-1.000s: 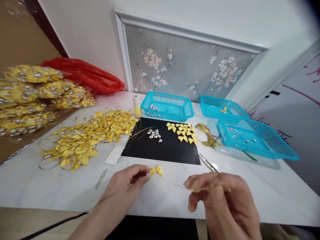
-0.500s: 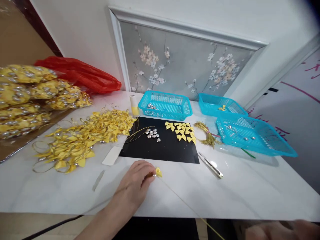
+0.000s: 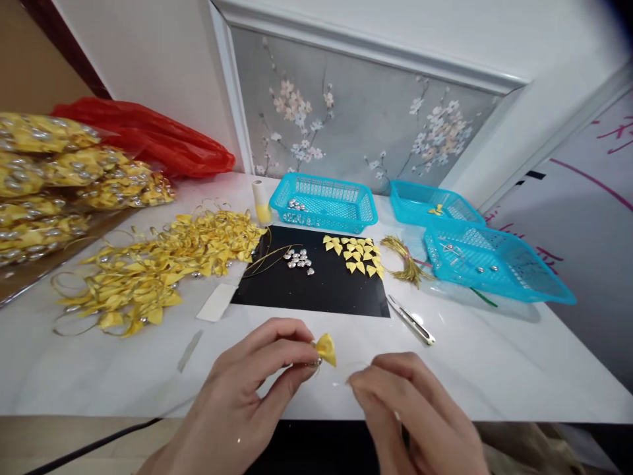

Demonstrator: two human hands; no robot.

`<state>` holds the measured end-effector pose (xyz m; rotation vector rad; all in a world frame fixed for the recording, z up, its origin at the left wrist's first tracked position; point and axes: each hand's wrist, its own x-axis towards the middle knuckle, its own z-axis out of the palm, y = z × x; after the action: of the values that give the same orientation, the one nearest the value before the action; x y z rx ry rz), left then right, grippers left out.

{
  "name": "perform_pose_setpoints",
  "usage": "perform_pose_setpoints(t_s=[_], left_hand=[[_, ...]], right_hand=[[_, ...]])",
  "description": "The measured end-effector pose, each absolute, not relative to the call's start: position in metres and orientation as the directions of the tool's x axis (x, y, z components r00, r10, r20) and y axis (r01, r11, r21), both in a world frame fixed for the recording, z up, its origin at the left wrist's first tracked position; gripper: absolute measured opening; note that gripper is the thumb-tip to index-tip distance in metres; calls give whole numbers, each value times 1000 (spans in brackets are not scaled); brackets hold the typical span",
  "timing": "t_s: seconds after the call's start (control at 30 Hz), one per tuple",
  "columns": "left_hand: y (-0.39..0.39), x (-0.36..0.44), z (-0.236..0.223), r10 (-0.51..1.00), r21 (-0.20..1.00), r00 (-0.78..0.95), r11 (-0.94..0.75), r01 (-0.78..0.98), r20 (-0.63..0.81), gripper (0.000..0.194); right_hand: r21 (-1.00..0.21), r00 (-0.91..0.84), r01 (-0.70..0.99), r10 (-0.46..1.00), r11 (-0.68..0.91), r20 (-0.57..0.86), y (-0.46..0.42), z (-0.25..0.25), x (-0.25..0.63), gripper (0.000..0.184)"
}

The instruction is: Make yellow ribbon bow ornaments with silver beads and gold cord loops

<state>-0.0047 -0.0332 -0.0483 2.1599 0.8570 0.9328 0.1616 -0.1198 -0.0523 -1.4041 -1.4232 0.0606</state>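
My left hand (image 3: 257, 382) pinches a small yellow ribbon bow (image 3: 326, 350) with a shiny silver bead (image 3: 317, 362) at its near side. To the right, my right hand (image 3: 413, 409) is closed, thumb and finger pressed together. A thin pale strand (image 3: 355, 365), blurred, curves at its fingertips; its far end cannot be made out. Both hands are above the front of the white table, a short gap apart. Behind them lies a black mat (image 3: 306, 290) with loose silver beads (image 3: 298, 258) and several yellow bows (image 3: 355, 253) on it.
Finished-looking bows with cords (image 3: 163, 264) are heaped at left, beside bagged ones (image 3: 44, 178) and a red plastic bag (image 3: 148, 138). Blue baskets (image 3: 324, 227) (image 3: 499, 290) stand at the back and right. Thread snips (image 3: 411, 321) and a gold cord bundle (image 3: 403, 258) lie right of the mat.
My right hand has come up from the lower right edge to beside the bow. The long cord that stretched between the hands no longer shows. My left hand still holds the bow, now turned slightly.
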Motion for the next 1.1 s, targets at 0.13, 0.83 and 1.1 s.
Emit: perform_pose_setpoints(t_s=[0.13, 0.83, 1.1], left_hand=[[-37, -8, -47, 700, 650, 549, -684, 332, 456, 25], [-44, -4, -47, 798, 653, 438, -596, 467, 415, 15], [-45, -2, -47, 733, 544, 466, -680, 492, 495, 17]], right_hand=[[-608, 264, 763, 754, 218, 602, -116, -51, 148, 20], [-362, 81, 900, 723, 243, 686, -118, -52, 156, 22], [-345, 55, 905, 734, 250, 677, -116, -54, 156, 22]])
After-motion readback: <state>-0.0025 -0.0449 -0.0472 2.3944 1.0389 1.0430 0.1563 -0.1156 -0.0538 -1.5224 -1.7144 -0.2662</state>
